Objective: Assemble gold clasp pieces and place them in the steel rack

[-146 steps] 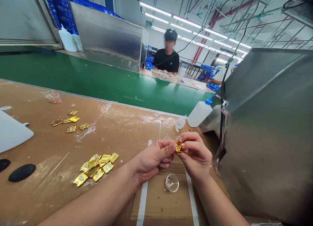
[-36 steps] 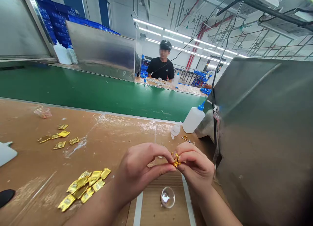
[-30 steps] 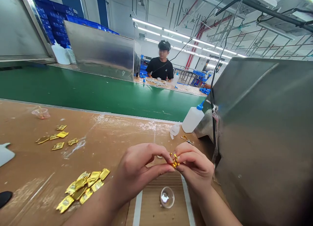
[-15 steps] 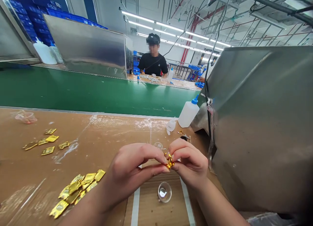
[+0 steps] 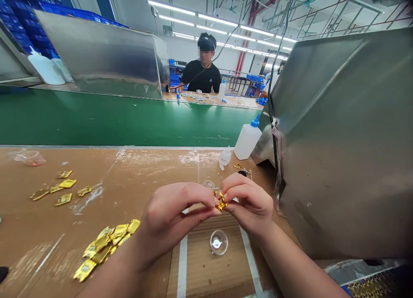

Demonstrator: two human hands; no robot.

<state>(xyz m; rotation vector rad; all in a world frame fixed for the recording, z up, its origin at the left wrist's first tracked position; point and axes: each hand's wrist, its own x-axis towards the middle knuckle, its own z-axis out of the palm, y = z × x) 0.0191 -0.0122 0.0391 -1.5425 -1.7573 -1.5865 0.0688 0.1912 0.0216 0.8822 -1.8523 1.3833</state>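
A small shiny gold piece (image 5: pixel 221 202) is pinched between both hands above the table. My left hand (image 5: pixel 180 212) grips it from the left with thumb and fingertips; my right hand (image 5: pixel 250 201) holds its right side in the same way. Below them, a small clear cup (image 5: pixel 218 242) with something whitish in it stands on a wood-patterned strip between two pale tape lines. A heap of gold pieces (image 5: pixel 105 244) lies beside my left forearm, and several more gold pieces (image 5: pixel 64 198) are scattered farther left.
A white bottle with a blue cap (image 5: pixel 248 139) stands at the back right, near small tools (image 5: pixel 242 168). A metal panel (image 5: pixel 342 152) rises on the right. Behind the table runs a green belt (image 5: pixel 122 121); a person in black (image 5: pixel 201 76) sits beyond it.
The camera view has shifted slightly, and a tray of gold parts now shows at the lower right. Both hands keep their pinch on the gold piece, which appears slightly turned.
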